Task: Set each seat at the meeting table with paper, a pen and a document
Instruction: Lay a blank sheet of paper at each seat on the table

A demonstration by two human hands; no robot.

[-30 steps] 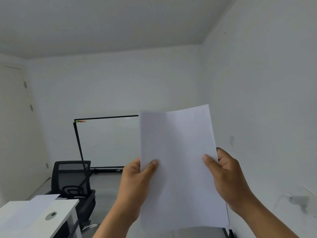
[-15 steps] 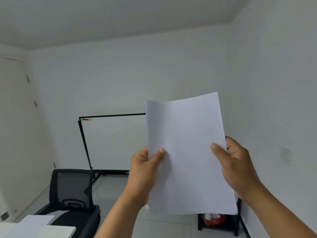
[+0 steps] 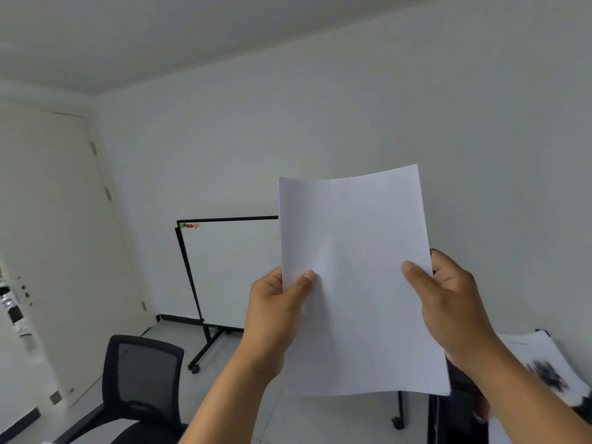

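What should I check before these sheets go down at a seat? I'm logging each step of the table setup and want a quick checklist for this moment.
1. Left hand grips the paper, thumb on its front: ok.
2. Right hand grips the opposite edge: ok.
3. Paper held upright and flat, only a slight bow at its top: ok.
4. Single sheet or several: cannot tell; layered edges show at the lower corner.
5. Meeting table in view for placing: not ok; only the black chair and whiteboard show.
6. Pen in hand: not ok, none visible.
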